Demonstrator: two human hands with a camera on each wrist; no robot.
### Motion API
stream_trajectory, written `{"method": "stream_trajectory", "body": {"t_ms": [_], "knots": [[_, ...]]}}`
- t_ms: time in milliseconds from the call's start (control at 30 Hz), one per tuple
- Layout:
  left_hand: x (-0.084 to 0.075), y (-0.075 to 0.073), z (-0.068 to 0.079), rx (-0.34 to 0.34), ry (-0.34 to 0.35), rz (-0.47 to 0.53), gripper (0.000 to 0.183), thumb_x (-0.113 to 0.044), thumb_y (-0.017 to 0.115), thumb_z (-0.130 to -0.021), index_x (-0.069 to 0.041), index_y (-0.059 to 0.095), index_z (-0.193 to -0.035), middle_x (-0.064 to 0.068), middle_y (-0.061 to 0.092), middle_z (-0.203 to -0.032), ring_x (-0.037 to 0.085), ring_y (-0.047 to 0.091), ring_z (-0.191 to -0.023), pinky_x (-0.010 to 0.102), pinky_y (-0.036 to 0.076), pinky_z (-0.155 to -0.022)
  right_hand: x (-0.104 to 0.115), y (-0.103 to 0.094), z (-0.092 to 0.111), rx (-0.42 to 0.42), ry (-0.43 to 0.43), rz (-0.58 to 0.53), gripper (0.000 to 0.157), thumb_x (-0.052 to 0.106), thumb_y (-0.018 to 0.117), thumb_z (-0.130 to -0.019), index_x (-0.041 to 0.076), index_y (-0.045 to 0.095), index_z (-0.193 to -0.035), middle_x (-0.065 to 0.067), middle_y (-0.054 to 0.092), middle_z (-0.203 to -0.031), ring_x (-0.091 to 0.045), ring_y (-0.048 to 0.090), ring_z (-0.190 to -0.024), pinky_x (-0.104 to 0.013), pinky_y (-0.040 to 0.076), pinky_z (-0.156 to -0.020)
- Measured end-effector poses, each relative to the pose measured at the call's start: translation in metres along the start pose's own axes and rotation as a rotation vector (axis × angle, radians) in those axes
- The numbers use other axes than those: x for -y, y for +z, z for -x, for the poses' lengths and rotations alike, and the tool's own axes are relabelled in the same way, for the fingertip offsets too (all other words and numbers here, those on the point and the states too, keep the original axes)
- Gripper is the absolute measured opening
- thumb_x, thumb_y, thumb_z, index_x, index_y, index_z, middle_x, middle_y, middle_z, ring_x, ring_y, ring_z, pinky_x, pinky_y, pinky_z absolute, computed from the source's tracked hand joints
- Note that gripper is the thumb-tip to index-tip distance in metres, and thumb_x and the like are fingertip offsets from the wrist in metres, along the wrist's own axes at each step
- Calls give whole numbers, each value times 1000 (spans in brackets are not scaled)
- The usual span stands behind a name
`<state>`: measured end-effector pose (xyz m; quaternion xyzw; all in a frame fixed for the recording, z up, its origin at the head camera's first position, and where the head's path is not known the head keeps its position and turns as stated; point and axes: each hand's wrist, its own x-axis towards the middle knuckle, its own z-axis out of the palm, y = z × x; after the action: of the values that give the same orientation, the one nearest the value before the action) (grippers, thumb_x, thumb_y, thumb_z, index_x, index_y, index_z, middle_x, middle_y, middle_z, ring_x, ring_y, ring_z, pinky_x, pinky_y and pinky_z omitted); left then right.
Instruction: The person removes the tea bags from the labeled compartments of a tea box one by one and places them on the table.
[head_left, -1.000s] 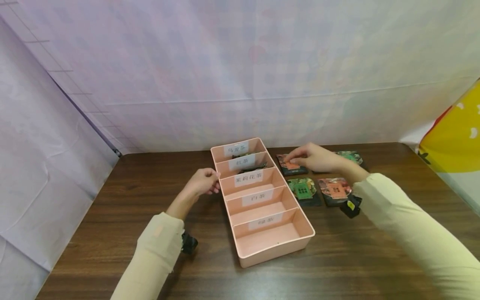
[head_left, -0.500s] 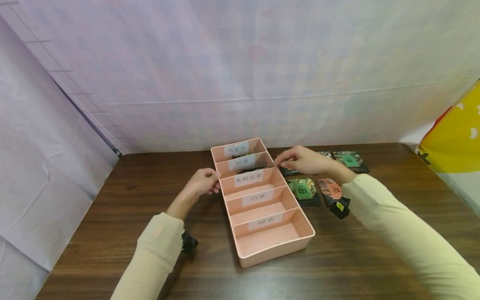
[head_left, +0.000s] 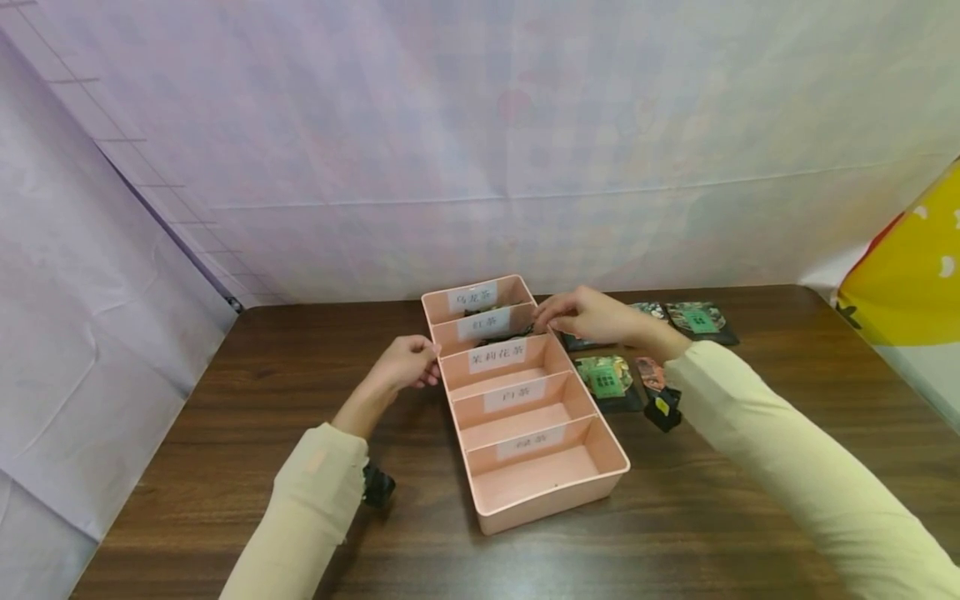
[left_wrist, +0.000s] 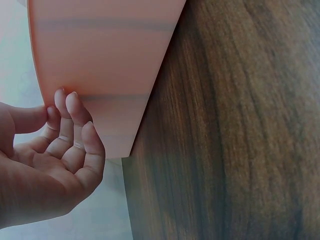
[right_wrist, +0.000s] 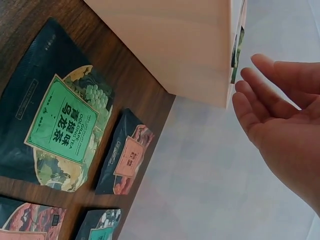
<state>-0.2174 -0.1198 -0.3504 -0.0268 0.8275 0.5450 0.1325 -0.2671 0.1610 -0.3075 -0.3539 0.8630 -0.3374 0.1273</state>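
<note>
A pink divided storage box (head_left: 547,496) with labelled compartments stands on the table. My left hand (head_left: 405,364) grips its left rim, thumb against the index finger; in the left wrist view the other fingers of this hand (left_wrist: 70,155) curl beside the outer wall. My right hand (head_left: 592,317) hovers at the right rim by the second compartment from the back, where dark tea packets (head_left: 504,336) lie. In the right wrist view, the loosely bent fingers of that hand (right_wrist: 287,110) hold nothing visible, and a packet edge shows just beyond the rim.
Right of the box lie several flat tea packets: a green-labelled grape oolong one (right_wrist: 62,117), an orange-labelled one (right_wrist: 129,157) behind it, a part-covered orange one (head_left: 652,375) and a green one (head_left: 701,321) at the back. A pale cloth (head_left: 337,167) hangs behind the table.
My right hand has moved left from above the back orange-labelled packet to the box's right rim. That packet stays on the table. My left hand and the box have not moved.
</note>
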Motion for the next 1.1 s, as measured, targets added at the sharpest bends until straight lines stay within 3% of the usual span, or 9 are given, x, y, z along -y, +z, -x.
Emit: {"method": "stream_trajectory", "body": {"t_ms": [100,167,233,367,467,667,1100], "knots": [[0,0,0,0,1,-1,18,-14,46,-96,1,53,-90,3,55,-64,10,53,-54,24,43,-52,-1,1,-3,1,2,1,20,-4,48,-91,-6,65,-101,-23,55,-119,-28,59,-96,-29,40,-63],[0,0,0,0,2,-3,18,-14,46,-96,1,53,-90,4,55,-64,10,53,-54,24,43,-52,-3,1,-5,10,22,-2,21,-4,47,-91,-7,65,-102,-24,54,-119,-23,58,-77,-28,38,-59],[0,0,0,1,2,-4,18,-14,46,-96,1,53,-90,4,55,-64,10,53,-54,24,43,-52,-4,1,-6,20,53,-16,22,-4,46,-91,-7,64,-103,-23,53,-122,-22,54,-70,-27,36,-57],[0,0,0,3,3,-5,19,-14,46,-96,2,53,-90,4,55,-65,10,54,-54,25,44,-53,-5,2,-9,35,73,-22,24,-5,43,-91,-8,63,-105,-23,50,-125,-32,58,-92,-30,42,-65],[0,0,0,3,3,-6,19,-14,46,-96,2,53,-90,4,55,-65,10,54,-55,26,45,-54,-6,4,-10,46,47,-4,26,-6,42,-91,-9,62,-106,-23,50,-126,-36,48,-114,-36,45,-79],[0,0,0,2,7,-4,19,-14,46,-96,2,53,-90,4,55,-64,10,53,-54,25,44,-53,-7,9,-14,60,-5,40,25,-8,42,-89,-10,63,-103,-24,52,-122,-39,46,-115,-45,42,-90],[0,1,0,-1,10,-6,17,-13,46,-96,1,53,-87,3,55,-63,9,53,-53,25,44,-52,-4,9,-11,34,-1,109,26,-7,44,-89,-9,61,-108,-24,56,-116,-38,50,-111,-45,43,-88]]}}
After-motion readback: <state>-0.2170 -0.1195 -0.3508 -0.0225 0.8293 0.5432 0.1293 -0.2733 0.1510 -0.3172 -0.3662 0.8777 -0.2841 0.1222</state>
